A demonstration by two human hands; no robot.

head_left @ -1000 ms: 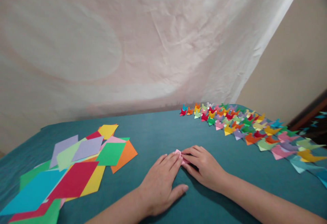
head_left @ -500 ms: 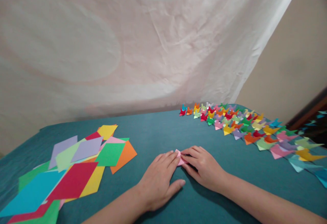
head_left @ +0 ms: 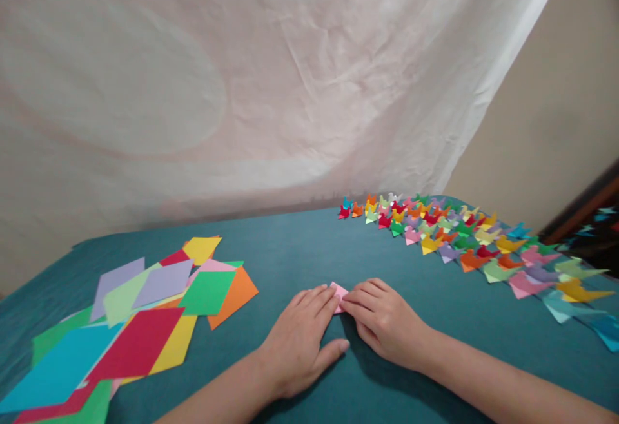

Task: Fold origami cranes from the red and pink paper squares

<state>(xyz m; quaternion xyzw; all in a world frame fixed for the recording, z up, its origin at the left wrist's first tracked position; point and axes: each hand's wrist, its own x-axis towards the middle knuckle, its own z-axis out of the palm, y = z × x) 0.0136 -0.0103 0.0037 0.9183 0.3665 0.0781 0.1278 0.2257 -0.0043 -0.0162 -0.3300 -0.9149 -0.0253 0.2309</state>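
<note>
A small folded piece of pink origami paper (head_left: 340, 291) lies on the tablecloth between my hands, with only its upper corner and middle showing. My left hand (head_left: 304, 332) is open and flat, its fingertips pressing the paper's left side and its thumb stretched out to the right. From the other side, my right hand (head_left: 382, 316) has its fingers curled together, with the fingertips on the paper's right edge. My fingers hide the paper's lower and outer parts.
Overlapping coloured paper squares (head_left: 145, 340) lie spread on the left. Rows of small folded paper birds (head_left: 449, 237) stand along the right side. A teal cloth (head_left: 285, 243) covers the table, and a pale curtain (head_left: 271, 89) hangs behind it.
My right fingers have drawn closer together, and the thumb has tucked in under them at the pink paper's right edge. The left hand stays pressed in place.
</note>
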